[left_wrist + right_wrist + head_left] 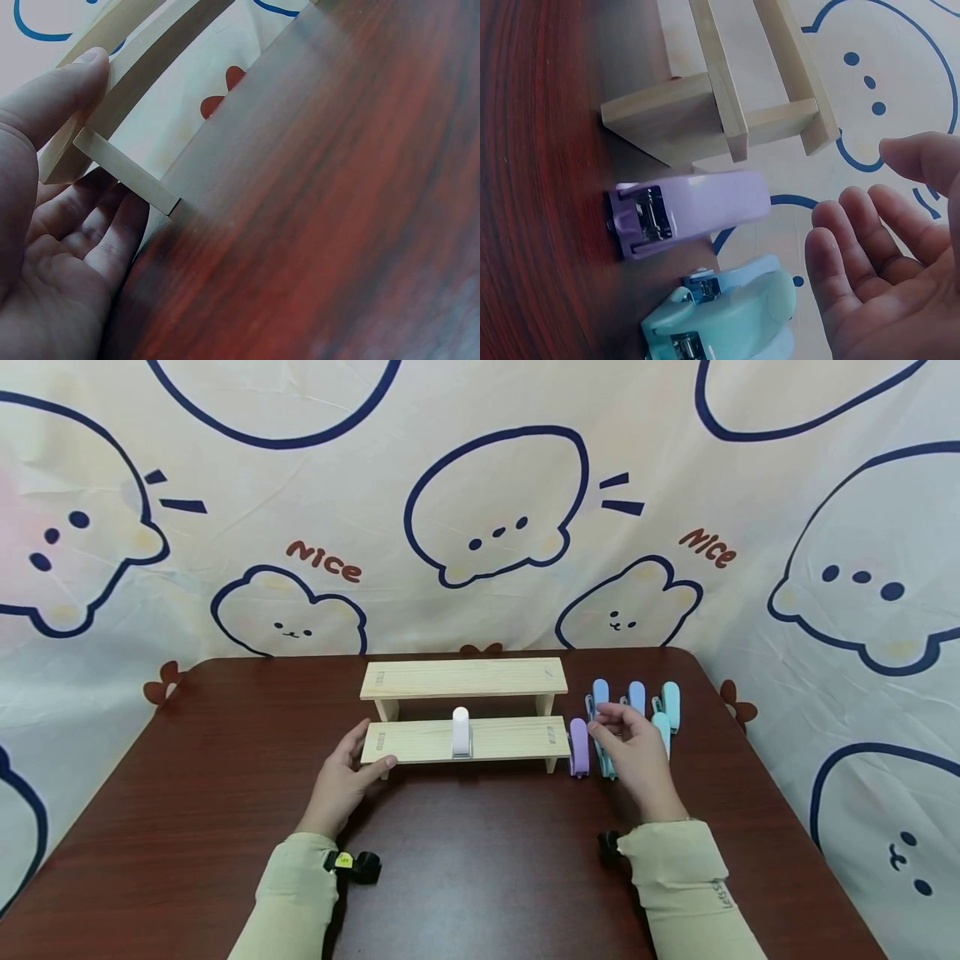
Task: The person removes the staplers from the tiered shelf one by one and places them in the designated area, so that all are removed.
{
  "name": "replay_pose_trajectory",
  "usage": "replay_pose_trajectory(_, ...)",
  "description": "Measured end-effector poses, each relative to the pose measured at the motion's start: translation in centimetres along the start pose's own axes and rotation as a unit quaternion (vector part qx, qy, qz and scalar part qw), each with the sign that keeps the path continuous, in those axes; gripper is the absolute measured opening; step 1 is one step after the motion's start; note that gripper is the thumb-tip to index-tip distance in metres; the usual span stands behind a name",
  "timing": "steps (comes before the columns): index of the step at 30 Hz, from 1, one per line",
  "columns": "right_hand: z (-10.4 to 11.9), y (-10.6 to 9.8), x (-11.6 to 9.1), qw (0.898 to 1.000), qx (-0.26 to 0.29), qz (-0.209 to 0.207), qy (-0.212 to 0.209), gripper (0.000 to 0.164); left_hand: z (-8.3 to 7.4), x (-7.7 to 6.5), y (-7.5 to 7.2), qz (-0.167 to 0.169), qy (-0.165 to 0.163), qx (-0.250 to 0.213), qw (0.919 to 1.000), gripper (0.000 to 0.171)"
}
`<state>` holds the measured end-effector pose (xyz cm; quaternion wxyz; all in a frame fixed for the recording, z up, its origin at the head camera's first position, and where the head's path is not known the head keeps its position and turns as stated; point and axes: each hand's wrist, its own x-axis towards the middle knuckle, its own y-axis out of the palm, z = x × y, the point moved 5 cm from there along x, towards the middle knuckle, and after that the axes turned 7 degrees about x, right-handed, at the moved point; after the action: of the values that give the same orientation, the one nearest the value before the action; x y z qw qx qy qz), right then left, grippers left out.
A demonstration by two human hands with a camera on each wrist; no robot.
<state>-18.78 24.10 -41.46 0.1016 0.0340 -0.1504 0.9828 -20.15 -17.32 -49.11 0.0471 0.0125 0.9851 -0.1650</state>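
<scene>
A two-step wooden rack (420, 742) stands at the far middle of the table, with a white stapler (461, 735) on its lower step. My left hand (347, 783) grips the left end of that step. In the left wrist view, the thumb (81, 75) lies over the plank's edge and the fingers curl by the end leg (127, 171). Over the staplers right of the rack hovers my right hand (633, 756), fingers loosely bent and holding nothing. Nearest the rack stands a purple stapler (705, 206), with a mint stapler (742, 319) beside it in the right wrist view.
Blue staplers (601, 692) and mint staplers (671, 706) stand in a loose group at the right. The rack's upper step (465, 677) rises behind the lower one. A printed cloth (480, 610) hangs behind the brown table (225, 793).
</scene>
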Motion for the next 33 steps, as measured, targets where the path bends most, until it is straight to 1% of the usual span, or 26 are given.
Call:
replay_pose_trajectory(10, 0.1, 1.1, -0.2, 1.0, -0.008, 0.027, 0.001, 0.032, -0.1, -0.1, 0.0, 0.002, 0.005, -0.007, 1.0, 0.092)
replay_pose_trajectory(15, 0.0, 1.6, -0.3, 0.999, -0.001, 0.042, 0.0, 0.033, -0.1, 0.0, 0.0, 0.001, 0.003, 0.002, 1.0, 0.094)
replay_pose_trajectory(19, 0.0, 2.0, -0.4, 0.998, 0.017, 0.053, 0.001, 0.034, -0.1, 0.0, 0.0, 0.001, -0.001, 0.004, 1.0, 0.093)
replay_pose_trajectory(27, -0.2, 2.8, -0.5, 0.997, 0.033, 0.067, 0.011, 0.044, -0.1, -0.1, -0.1, -0.001, -0.001, 0.002, 1.0, 0.093)
replay_pose_trajectory(33, -0.2, 3.7, -0.7, 0.996, 0.043, 0.081, 0.012, 0.047, -0.1, -0.1, 0.0, 0.0, 0.0, 0.001, 1.0, 0.093)
